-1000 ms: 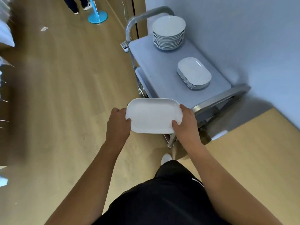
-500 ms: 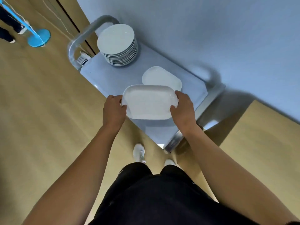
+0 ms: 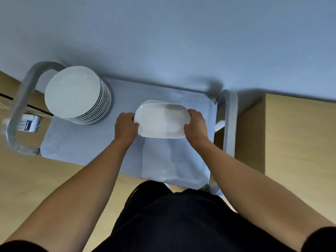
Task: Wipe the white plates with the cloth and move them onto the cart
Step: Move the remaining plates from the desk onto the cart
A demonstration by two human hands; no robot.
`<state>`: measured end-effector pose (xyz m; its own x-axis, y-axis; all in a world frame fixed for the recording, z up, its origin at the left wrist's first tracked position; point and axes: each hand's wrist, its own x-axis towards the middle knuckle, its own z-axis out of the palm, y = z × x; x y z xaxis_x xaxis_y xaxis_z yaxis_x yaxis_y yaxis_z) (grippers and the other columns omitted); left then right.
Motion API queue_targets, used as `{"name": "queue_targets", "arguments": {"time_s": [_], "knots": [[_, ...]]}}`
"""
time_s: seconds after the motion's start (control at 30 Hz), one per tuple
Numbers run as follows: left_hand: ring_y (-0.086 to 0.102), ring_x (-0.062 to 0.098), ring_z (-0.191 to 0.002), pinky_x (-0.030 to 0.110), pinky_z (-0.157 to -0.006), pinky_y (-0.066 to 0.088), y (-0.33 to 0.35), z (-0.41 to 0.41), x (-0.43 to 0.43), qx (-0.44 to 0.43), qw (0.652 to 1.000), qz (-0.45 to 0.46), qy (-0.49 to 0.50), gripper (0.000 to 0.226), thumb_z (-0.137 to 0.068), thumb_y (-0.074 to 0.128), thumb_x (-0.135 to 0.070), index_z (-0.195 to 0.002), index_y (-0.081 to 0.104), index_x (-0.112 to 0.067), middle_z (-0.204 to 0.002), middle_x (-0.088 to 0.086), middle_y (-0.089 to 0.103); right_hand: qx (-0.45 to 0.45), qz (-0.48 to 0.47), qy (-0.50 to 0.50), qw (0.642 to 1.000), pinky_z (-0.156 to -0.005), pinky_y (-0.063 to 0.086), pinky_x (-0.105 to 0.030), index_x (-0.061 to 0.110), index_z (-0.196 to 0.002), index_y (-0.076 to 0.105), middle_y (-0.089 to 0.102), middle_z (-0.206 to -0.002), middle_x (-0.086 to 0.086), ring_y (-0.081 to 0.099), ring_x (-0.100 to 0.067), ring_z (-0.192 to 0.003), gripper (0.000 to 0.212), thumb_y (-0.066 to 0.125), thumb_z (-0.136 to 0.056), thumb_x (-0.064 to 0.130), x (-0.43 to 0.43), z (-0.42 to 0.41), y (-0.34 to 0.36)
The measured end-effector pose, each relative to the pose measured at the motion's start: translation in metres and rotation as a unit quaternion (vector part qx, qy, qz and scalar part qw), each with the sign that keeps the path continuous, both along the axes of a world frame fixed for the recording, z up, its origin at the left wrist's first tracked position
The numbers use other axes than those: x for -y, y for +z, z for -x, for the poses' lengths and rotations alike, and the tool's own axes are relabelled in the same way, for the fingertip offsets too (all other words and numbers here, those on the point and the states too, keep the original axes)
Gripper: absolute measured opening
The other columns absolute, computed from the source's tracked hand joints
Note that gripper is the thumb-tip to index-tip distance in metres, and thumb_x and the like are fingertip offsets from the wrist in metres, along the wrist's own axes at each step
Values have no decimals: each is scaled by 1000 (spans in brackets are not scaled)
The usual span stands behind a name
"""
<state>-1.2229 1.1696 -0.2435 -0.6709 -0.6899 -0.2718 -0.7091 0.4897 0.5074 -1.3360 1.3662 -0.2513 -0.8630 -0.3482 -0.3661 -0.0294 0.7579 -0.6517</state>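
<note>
At the near edge of the view, dark clothing (image 3: 178, 219) on the person's lap is seen, and 2 bare forearms (image 3: 87, 180) are stretched forward from it over the near edge of the cart (image 3: 81, 142). An oblong plate (image 3: 161, 121) is held level by its 2 short ends above the right half of the cart's grey top. Its left end is gripped by the left hand (image 3: 126, 127), with the thumb laid over the rim and the fingers curled beneath, where they are hidden. Its right end is gripped by the right hand (image 3: 196, 127) in the same way, thumb on the rim and fingers tucked under.

Directly below the held plate, the far edge of a stack of oblong plates (image 3: 154, 101) is just seen; whether the 2 are touching cannot be told. Toward the far left corner of the top, a stack of round plates (image 3: 72, 91) is set, well apart from the hands. A curved metal handle (image 3: 19, 108) is fixed at the cart's left end and a 2nd handle (image 3: 230, 124) at its right end. A white power strip (image 3: 29, 123) is seen on the wooden floor (image 3: 36, 179) under the left one. A pale blue wall (image 3: 163, 42) is met by the cart's far edge.
</note>
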Motion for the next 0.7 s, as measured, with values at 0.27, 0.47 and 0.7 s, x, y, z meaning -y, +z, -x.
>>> {"name": "queue_targets", "arguments": {"time_s": [0.27, 0.47, 0.7], "knots": [[61, 29, -81, 29, -70, 42, -25, 12, 29, 14, 999, -23, -33, 19, -83, 60, 2, -97, 71, -2, -100, 15, 63, -24, -50, -45, 997, -98, 45, -40, 14, -142, 42, 48, -134, -8, 48, -30, -118, 58, 47, -90, -9, 22, -6, -18], [65, 29, -86, 30, -75, 49, -32, 18, 37, 19, 998, -26, -51, 20, -85, 64, -5, -102, 71, -13, -109, 12, 63, -76, -88, -59, 992, -95, 49, -42, 10, -141, 43, 44, -139, -11, 47, -30, -118, 54, 54, -91, -6, 29, -15, -17], [62, 35, -98, 39, -86, 47, -33, 18, 28, 15, 998, -13, -66, 28, -92, 60, -7, -119, 66, -9, -116, 18, 60, -60, -80, -88, 991, -97, 49, -41, 12, -138, 48, 49, -134, -11, 54, -32, -114, 50, 58, -91, -1, 20, -14, -21]]}}
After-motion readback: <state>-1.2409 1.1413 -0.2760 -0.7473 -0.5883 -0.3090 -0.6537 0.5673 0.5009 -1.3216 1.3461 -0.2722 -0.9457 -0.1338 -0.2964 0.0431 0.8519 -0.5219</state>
